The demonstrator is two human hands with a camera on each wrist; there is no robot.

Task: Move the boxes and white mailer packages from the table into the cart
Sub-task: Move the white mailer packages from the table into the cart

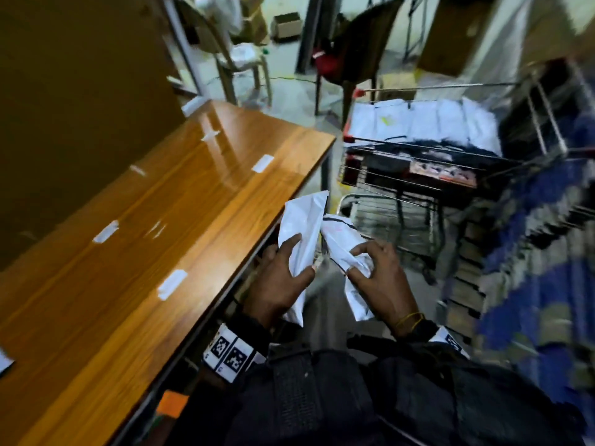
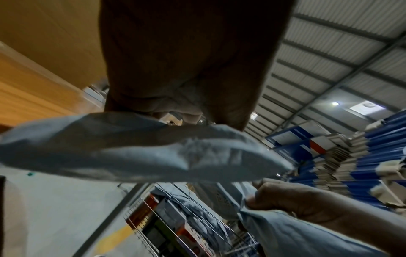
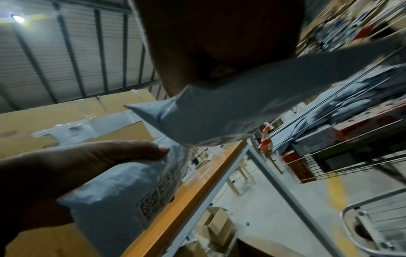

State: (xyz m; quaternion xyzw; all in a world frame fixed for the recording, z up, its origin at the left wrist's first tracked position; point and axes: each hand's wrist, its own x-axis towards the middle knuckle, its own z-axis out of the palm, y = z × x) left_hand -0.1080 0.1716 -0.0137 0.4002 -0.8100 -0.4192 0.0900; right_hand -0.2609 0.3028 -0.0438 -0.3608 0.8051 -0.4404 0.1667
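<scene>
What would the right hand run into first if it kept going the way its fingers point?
Probably the wire cart. The right hand, holding a white mailer, points up and ahead toward the cart's near side. Depth is hard to judge, but nothing else appears between them.

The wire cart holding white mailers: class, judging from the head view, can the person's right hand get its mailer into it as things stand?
Probably yes. The right hand holds a white plastic mailer, and the wire cart stands just ahead, open-topped, with nothing between them.

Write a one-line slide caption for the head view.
Left hand and right hand each grip a white mailer, beside the wooden table, short of the wire cart.
</scene>
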